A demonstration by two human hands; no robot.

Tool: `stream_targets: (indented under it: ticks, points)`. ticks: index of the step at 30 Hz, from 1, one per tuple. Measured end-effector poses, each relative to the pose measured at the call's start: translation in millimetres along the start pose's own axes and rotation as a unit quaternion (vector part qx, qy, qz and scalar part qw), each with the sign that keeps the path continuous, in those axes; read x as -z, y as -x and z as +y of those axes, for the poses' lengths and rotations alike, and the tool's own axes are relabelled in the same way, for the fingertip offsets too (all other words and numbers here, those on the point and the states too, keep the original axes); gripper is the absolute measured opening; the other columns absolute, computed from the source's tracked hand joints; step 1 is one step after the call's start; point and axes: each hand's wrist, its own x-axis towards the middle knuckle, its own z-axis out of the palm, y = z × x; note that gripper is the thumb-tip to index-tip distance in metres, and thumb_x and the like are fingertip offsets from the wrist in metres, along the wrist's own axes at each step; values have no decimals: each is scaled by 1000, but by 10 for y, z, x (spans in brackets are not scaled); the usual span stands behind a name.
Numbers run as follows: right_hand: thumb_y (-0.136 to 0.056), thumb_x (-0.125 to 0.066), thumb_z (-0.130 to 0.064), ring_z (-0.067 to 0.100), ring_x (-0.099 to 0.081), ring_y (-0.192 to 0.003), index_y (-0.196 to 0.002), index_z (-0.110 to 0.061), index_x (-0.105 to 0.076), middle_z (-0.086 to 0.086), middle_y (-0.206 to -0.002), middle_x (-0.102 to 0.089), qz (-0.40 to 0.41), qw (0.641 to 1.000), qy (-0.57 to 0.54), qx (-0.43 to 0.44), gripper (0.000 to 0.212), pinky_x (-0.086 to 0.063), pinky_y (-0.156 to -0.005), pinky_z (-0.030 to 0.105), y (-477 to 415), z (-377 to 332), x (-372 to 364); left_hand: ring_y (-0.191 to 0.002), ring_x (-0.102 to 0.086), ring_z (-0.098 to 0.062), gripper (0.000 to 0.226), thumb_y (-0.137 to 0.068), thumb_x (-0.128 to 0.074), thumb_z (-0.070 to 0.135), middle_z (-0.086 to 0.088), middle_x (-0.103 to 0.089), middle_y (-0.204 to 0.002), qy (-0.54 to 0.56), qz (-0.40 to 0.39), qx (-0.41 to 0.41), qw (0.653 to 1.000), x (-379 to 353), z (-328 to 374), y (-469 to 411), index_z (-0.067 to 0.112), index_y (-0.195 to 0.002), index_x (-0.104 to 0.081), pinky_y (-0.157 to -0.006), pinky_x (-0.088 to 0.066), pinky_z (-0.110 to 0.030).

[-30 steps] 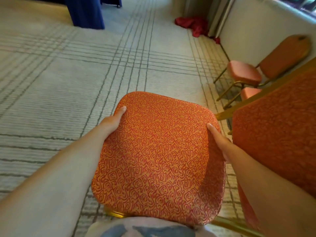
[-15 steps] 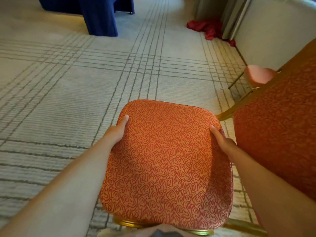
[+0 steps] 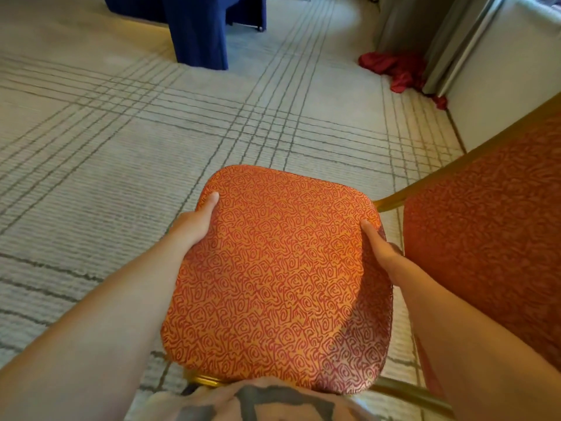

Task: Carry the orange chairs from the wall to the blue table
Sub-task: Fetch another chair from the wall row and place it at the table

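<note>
Plainly the carrying step is under way: the orange chair (image 3: 279, 275) is off the floor and held against the person's body, its seat level in front of them and its backrest (image 3: 491, 238) rising on the right. The left hand (image 3: 194, 224) grips the seat's left edge and the right hand (image 3: 379, 249) its right edge. Each thumb lies on top of the fabric; the other fingers are hidden under the rim, so I judge them clamped on the seat. The chair hangs over the carpet (image 3: 91, 177) near the wall (image 3: 501, 86), with the blue-draped bench (image 3: 197, 31) well ahead at the far edge of the floor and a red cloth (image 3: 394, 69) heaped by the wall.

Next comes a walk toward the bench, keeping the legs clear of the carpet.

Against a second ago, the bench shows larger and lower in view, the other chairs by the wall have left the view, and both grips sit where they were.
</note>
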Motion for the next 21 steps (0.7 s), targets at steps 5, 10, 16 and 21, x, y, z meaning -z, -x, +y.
stream_targets:
  ticks: [5,10,16,21]
  points:
    - [-65,-56,-83,33,-54,-119,-139,-10,-49,16,-135,-56,-27,1000,-7,-10,105,-40,-103,40,-619,-414,-91,-127,-48,-36,114,-71,-21,90,-27,-49,-137,-8,15,10,1000,-5,413,-514,-1,-131,-54,-106,-35,-38]
    - [-65,-56,-84,33,-55,-118,-142,-9,-46,16,-136,-55,-34,999,-3,-15,108,-41,-105,42,-1278,-896,-277,-128,-48,-35,114,-71,-22,91,-26,-49,-137,-10,13,20,1000,-48,812,-1227,-2,-131,-52,-105,-35,-37]
    - [-66,-55,-84,35,-55,-117,-141,-9,-46,17,-135,-55,-18,999,-30,-28,107,-42,-103,43,-2166,-1713,-554,-127,-48,-36,118,-68,-23,93,-26,-50,-137,-6,0,0,1000,86,1651,-2396,-2,-132,-52,-104,-36,-38]
    - [-73,-53,-81,31,-58,-112,-140,-25,-49,13,-131,-59,9,998,-61,18,87,-44,-99,39,-2727,-2584,-655,-125,-50,-37,115,-71,-23,91,-27,-52,-134,-14,-3,-37,999,264,2475,-3291,-3,-130,-53,-102,-37,-38]
